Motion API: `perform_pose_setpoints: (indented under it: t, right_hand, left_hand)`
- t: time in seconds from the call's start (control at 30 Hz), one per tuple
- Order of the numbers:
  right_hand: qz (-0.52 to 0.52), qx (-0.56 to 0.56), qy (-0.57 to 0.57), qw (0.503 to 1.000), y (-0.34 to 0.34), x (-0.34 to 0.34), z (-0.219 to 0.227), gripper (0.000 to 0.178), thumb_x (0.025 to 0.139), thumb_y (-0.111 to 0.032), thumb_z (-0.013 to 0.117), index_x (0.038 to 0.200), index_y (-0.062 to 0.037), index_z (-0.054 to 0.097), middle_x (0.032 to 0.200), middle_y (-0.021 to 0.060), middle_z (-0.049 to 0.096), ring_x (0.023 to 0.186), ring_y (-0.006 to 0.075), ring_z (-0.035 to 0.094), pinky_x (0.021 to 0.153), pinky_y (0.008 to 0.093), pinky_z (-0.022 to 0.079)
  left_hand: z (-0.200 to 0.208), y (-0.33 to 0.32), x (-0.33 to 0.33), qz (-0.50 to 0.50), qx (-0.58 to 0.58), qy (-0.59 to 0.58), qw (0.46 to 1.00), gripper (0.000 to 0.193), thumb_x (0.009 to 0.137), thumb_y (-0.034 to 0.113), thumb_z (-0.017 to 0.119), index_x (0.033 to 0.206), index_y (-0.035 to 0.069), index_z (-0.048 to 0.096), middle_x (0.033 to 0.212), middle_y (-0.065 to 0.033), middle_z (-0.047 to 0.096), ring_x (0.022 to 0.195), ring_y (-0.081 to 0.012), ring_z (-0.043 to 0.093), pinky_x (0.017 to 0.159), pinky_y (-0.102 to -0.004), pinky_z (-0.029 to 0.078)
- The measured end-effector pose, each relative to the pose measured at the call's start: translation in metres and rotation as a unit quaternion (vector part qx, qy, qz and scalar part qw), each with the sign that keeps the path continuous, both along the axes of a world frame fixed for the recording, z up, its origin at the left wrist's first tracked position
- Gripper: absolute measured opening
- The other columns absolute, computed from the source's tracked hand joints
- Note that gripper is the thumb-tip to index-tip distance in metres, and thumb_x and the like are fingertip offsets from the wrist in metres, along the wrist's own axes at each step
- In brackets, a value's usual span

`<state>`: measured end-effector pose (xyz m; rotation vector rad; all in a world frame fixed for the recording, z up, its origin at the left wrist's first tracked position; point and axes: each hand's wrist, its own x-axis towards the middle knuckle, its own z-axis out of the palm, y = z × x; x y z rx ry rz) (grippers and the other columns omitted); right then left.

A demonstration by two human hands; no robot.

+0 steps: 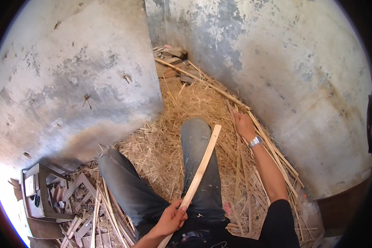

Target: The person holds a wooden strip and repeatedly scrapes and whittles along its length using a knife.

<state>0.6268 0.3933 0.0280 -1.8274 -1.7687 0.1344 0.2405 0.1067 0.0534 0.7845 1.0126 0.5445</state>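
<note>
A long, flat, pale wooden strip (202, 168) slants up across my lap, its far end above my right knee. My left hand (172, 219) is closed around its lower part, thumb on top. My right hand (244, 127) is stretched forward to the right, beside the thin sticks along the wall. Its fingers are curled, and what they grip is mostly hidden; a narrow brown strip (230, 108) shows right beside them. A silver watch (255, 141) is on the right wrist.
Straw and shavings (153, 153) cover the floor around my legs. Long thin sticks (273, 149) lie along the right wall. Stacked broken pieces (171, 53) fill the far corner. On the left stand a dark wooden frame (45, 190), scrap pieces and a bundle of sticks (111, 211).
</note>
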Motion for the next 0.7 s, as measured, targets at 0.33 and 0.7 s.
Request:
perform_pose_setpoints:
  t: [0.33, 0.7]
  right_hand:
    - [0.183, -0.129, -0.064, 0.972, -0.184, -0.122, 0.041, 0.052, 0.106, -0.05, 0.053, 0.077, -0.0083, 0.064, 0.055, 0.0183, 0.058, 0.051, 0.0413, 0.062, 0.05, 0.0523, 0.047]
    - [0.273, -0.041, -0.092, 0.957, -0.165, -0.11, 0.005, 0.05, 0.106, -0.051, 0.054, 0.078, -0.0104, 0.058, 0.052, 0.0149, 0.057, 0.046, 0.0362, 0.061, 0.043, 0.0476, 0.046]
  left_hand:
    - [-0.012, 0.004, 0.008, 0.028, 0.072, 0.042, 0.996, 0.038, 0.113, 0.024, 0.052, 0.142, -0.001, 0.052, 0.075, 0.0, 0.059, 0.057, -0.0052, 0.051, 0.054, -0.0231, 0.042]
    - [-0.01, 0.004, 0.01, 0.024, 0.147, 0.138, 0.979, 0.036, 0.113, 0.023, 0.052, 0.14, -0.001, 0.053, 0.075, -0.0002, 0.059, 0.062, -0.0056, 0.052, 0.057, -0.0242, 0.043]
